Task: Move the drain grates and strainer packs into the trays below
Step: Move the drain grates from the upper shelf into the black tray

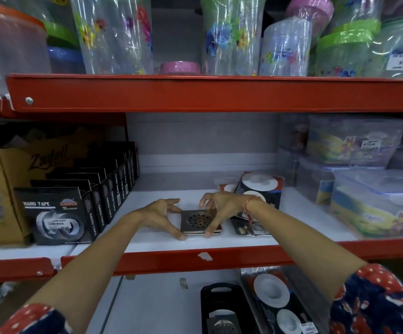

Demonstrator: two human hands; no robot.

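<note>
A small stack of square metal drain grates [198,221] lies on the white middle shelf [162,239]. My left hand [160,216] grips the stack's left side, thumb at its front corner. My right hand [219,206] grips its right side, fingers curled over the far edge. The stack still rests on the shelf. Strainer packs [259,186] lean just behind my right wrist, with more lying flat under it. On the shelf below stands a black tray [216,300] with a grate in it, and beside it a tray of strainer packs [274,297].
Black nano tape boxes [60,213] and a cardboard carton [15,179] fill the shelf's left. Clear plastic lunch boxes [374,198] stand at the right. A red shelf rail [195,256] runs in front; another red rail [219,92] hangs above with wrapped containers on it.
</note>
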